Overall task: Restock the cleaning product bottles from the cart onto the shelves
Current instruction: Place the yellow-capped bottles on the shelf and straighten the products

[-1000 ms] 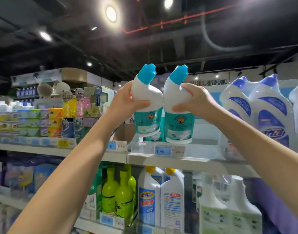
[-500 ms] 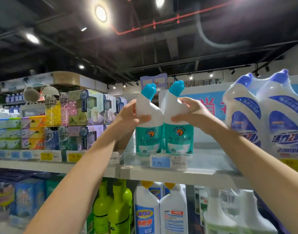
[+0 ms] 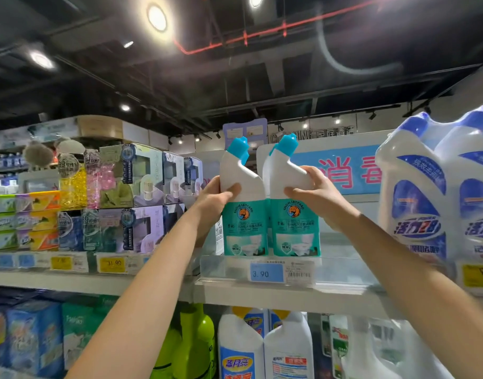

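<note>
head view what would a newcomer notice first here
Two white bottles with teal labels and blue caps stand out side by side at centre. The left hand grips the left bottle and the right hand grips the right bottle, just above a blue 3.90 price tag. At the far right, large white bottles with blue caps fill the edge of the view.

Smooth white plastic bottles [image 3: 241,184] with glossy teal labels; clear plastic shelf rail [image 3: 344,274].
</note>
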